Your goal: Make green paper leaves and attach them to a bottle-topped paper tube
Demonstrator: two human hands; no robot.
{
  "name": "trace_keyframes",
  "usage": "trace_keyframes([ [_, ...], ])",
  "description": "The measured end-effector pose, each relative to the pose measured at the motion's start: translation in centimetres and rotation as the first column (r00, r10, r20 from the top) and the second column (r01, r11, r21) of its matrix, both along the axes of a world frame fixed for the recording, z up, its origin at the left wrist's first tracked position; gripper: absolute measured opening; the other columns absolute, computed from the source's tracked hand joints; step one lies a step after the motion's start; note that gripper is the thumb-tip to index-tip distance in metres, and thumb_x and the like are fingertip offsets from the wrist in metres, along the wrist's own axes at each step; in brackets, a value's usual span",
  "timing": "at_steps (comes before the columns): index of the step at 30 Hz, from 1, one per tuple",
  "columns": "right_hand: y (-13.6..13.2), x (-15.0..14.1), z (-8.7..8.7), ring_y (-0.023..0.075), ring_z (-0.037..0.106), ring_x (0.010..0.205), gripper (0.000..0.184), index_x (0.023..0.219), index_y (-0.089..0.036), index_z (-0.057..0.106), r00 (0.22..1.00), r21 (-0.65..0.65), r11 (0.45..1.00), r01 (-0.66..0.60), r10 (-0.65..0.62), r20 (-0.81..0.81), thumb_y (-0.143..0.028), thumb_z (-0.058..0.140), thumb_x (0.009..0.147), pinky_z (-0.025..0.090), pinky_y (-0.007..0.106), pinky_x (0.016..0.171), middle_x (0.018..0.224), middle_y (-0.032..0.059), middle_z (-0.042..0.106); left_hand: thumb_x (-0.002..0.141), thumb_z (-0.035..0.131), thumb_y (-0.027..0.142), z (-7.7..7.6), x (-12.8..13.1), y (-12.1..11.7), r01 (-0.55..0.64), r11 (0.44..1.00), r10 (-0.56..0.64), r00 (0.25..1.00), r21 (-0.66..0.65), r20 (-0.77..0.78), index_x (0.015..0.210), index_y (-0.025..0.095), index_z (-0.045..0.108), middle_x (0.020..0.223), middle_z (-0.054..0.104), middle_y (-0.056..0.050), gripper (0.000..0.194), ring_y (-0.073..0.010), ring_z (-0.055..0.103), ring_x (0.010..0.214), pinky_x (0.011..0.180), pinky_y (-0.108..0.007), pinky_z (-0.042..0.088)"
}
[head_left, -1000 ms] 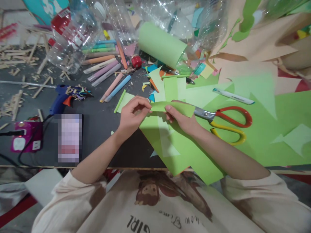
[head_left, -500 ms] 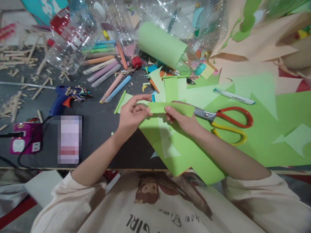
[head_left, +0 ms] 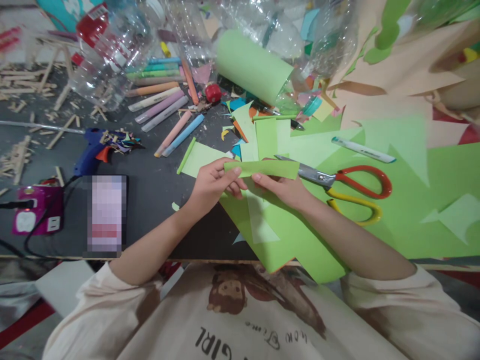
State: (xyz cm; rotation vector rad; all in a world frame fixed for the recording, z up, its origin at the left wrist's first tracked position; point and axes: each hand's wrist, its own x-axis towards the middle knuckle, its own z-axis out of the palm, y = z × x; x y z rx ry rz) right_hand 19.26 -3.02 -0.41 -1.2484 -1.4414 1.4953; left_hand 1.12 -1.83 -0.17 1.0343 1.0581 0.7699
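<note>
In the middle of the frame we have the green paper strip point(head_left: 268, 169), raised a little over the papers, and its long axis runs almost level from left to right. Our left hand point(head_left: 210, 187) is closed on its left end, with the thumb on the front face and the other fingers curled below and behind. Our right hand point(head_left: 288, 191) also grips it, with the thumb at the lower edge, right of the middle; its other fingers are mostly hidden behind the paper. The right end of the strip reaches past this thumb and lies across the upper side of the right hand. So we have the two hands on one line along the strip, near each other but not touching.

The scissors point(head_left: 321, 179) lie just behind the strip's right end, hence nearer to our right hand. Their blades point to the left, partly covered by the strip, and their red and yellow handles are toward the right of the frame, on the large green sheets point(head_left: 416, 220). Left of our left hand, near it, a small green paper roll point(head_left: 186, 156) lies slanted at the edge of a pale green piece point(head_left: 205, 157), on the dark table point(head_left: 150, 200).
</note>
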Motion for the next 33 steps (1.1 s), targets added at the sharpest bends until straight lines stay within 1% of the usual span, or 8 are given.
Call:
trace_keyframes([
  [4,0.1,-0.1,-0.4,0.0133,0.052,0.052,0.025,0.068,-0.023,0.058,1.0,-0.023,1.0,0.003,-0.003,-0.008,-0.042,0.059,0.083,0.044,0.03,0.055,0.054,-0.0022,0.057,0.07,0.079,0.052,-0.3,-0.3,0.5,-0.031,0.998,0.034,0.998,-0.048,0.062,0.085,0.016,0.061,0.054,0.068,0.001,0.042,-0.0106,0.06,0.039,0.04,-0.019,0.047],
  [7,0.2,0.0,-0.8,0.0141,0.058,0.051,0.024,0.079,-0.023,0.058,0.984,-0.034,0.995,0.095,-0.099,-0.151,-0.047,0.061,0.084,0.048,0.029,0.054,0.052,-0.0034,0.06,0.065,0.083,0.049,-0.4,-0.3,0.8,-0.033,0.993,0.042,0.996,-0.111,0.082,0.083,0.016,0.061,0.052,0.067,0.002,0.043,-0.0106,0.059,0.038,0.04,-0.019,0.047],
  [11,0.3,-0.1,-0.9,0.0126,0.061,0.052,0.038,0.089,-0.024,0.057,0.953,-0.037,0.994,0.106,-0.112,-0.28,-0.058,0.07,0.077,0.05,0.026,0.052,0.057,-0.0056,0.061,0.067,0.082,0.048,-0.3,-0.4,0.8,-0.035,0.994,0.042,0.997,-0.107,0.067,0.085,0.016,0.063,0.053,0.068,0.001,0.042,-0.0105,0.059,0.039,0.04,-0.018,0.047],
  [15,0.2,-0.3,-0.6,0.0083,0.059,0.053,0.043,0.084,-0.022,0.057,0.962,-0.019,0.996,0.089,-0.091,-0.258,-0.064,0.068,0.077,0.051,0.023,0.053,0.066,-0.0054,0.057,0.069,0.079,0.051,-0.6,-0.4,0.7,-0.019,0.997,0.023,0.998,-0.08,0.055,0.092,0.014,0.065,0.057,0.07,-0.001,0.046,-0.0114,0.061,0.04,0.041,-0.019,0.048],
  [20,0.2,-0.4,-0.5,0.0074,0.054,0.055,0.043,0.08,-0.021,0.056,0.965,-0.009,0.999,0.041,-0.042,-0.259,-0.062,0.068,0.078,0.052,0.022,0.055,0.065,-0.0055,0.054,0.071,0.078,0.053,-0.9,-0.2,0.6,-0.017,1.0,0.017,1.0,-0.015,0.02,0.097,0.014,0.066,0.054,0.068,0.001,0.049,-0.0136,0.064,0.042,0.042,-0.021,0.051],
  [23,0.2,-0.4,-0.7,0.0076,0.054,0.056,0.041,0.078,-0.02,0.056,0.967,0.015,1.0,0.019,-0.015,-0.255,-0.059,0.067,0.081,0.052,0.022,0.055,0.064,-0.0048,0.054,0.069,0.079,0.054,-0.6,-0.1,0.5,-0.019,1.0,0.019,1.0,0.0,0.021,0.093,0.014,0.067,0.054,0.067,0.002,0.047,-0.0141,0.065,0.043,0.041,-0.02,0.05],
  [29,0.2,-0.2,-0.8,0.008,0.055,0.055,0.04,0.076,-0.02,0.056,0.974,0.03,1.0,0.0,0.006,-0.226,-0.059,0.064,0.083,0.05,0.022,0.053,0.064,-0.0042,0.055,0.07,0.079,0.05,0.2,0.0,0.4,-0.001,0.999,0.0,0.999,0.034,0.041,0.085,0.015,0.067,0.051,0.065,0.002,0.04,-0.0098,0.059,0.037,0.04,-0.018,0.049],
  [33,0.3,-0.2,-0.7,0.0078,0.056,0.054,0.042,0.074,-0.02,0.055,0.975,0.033,0.999,-0.004,0.012,-0.224,-0.061,0.064,0.082,0.049,0.022,0.052,0.063,-0.0042,0.056,0.07,0.079,0.049,0.2,0.1,0.4,0.004,0.997,-0.006,1.0,0.073,0.029,0.083,0.016,0.067,0.048,0.064,0.004,0.037,-0.0098,0.058,0.036,0.041,-0.019,0.05],
])
